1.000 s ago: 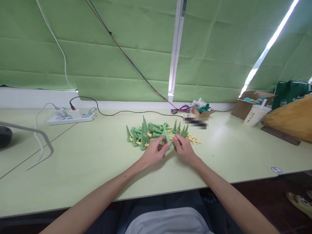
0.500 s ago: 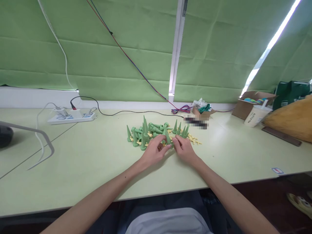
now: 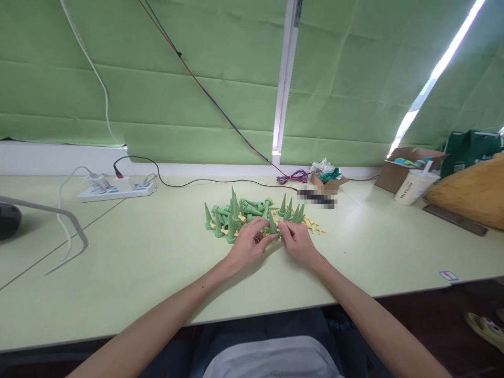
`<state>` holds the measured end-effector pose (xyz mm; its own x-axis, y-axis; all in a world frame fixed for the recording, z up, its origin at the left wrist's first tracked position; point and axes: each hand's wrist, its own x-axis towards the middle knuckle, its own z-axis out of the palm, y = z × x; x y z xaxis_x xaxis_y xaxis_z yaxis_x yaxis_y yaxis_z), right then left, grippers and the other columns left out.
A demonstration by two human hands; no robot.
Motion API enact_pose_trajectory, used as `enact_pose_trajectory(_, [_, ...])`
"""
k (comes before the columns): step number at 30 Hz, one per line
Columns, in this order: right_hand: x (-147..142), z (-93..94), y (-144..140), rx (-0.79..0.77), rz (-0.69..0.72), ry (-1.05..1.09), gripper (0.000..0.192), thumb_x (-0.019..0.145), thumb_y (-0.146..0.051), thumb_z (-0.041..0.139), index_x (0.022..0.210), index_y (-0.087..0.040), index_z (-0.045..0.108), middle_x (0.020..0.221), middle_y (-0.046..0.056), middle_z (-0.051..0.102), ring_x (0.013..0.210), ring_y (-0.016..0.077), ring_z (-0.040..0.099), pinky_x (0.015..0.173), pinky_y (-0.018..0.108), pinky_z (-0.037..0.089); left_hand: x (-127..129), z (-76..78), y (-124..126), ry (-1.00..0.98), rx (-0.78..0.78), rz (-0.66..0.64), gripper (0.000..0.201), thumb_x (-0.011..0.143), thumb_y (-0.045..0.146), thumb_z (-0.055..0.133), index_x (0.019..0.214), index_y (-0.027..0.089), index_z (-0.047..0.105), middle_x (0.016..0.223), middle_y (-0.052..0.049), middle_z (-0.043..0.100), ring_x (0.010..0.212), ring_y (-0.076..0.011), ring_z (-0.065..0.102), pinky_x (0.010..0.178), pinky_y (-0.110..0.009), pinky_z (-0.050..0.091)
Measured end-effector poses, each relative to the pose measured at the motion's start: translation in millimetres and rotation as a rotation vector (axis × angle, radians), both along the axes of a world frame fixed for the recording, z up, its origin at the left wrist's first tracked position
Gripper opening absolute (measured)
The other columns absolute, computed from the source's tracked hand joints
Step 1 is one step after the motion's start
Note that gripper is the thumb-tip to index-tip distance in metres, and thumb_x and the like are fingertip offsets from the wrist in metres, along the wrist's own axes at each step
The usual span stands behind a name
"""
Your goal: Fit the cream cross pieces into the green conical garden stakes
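Note:
Near the middle of the table, my left hand (image 3: 249,242) is closed with thumb and fingers around a green cone-shaped plastic spike (image 3: 272,222), its point upward. My right hand (image 3: 298,240) pinches at the spike's right side, where a bit of yellow shows; the fingers mostly hide this small yellow piece. Behind my hands lies a heap of green spikes (image 3: 252,205), several lying down. More green spikes stand upright on the left (image 3: 219,227) and on the right (image 3: 283,206), some with yellow pieces at their bases. Loose yellow branched pieces (image 3: 314,226) lie beyond my right hand.
At the left are a white power strip (image 3: 117,191) and a grey metal bar (image 3: 74,220). A black cable (image 3: 205,181) runs along the back. A small open carton (image 3: 329,184), a larger cardboard box (image 3: 389,176) and a drink cup (image 3: 416,188) stand toward the right.
The spike between my hands has dropped slightly and stands straighter. My hands have barely moved.

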<state>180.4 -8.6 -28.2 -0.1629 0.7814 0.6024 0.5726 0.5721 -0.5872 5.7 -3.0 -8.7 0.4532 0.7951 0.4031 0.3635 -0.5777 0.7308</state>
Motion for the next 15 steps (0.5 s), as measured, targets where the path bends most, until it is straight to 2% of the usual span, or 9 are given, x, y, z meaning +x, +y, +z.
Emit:
enact_pose_trajectory(8, [-1.4, -1.2, 0.5, -0.002, -0.027, 0.025, 0.047, 0.1, -0.039, 0.032, 0.057, -0.02, 0.033, 0.047, -0.003, 0.038, 0.044, 0.0099, 0.034, 0.05, 0.027, 0.026, -0.7, 1.5, -1.8, -0.018, 0.038, -0.022, 0.019, 0.088, 0.035, 0.052, 0.088, 0.018, 0.058, 0.099, -0.006, 0.052, 0.071, -0.0131, 0.055, 0.053, -0.023, 0.048])
enact_pose_trajectory(15, [-1.7, 3.2, -1.9, -0.049, -0.004, 0.059, 0.046, 0.1, -0.04, 0.032, 0.06, -0.02, 0.038, 0.051, -0.003, 0.042, 0.048, 0.0108, 0.039, 0.053, 0.026, 0.029, 0.6, 3.5, -2.0, -0.005, 0.093, 0.04, 0.017, 0.089, 0.032, 0.053, 0.093, 0.018, 0.062, 0.103, -0.006, 0.056, 0.058, -0.0072, 0.05, 0.053, -0.022, 0.045])
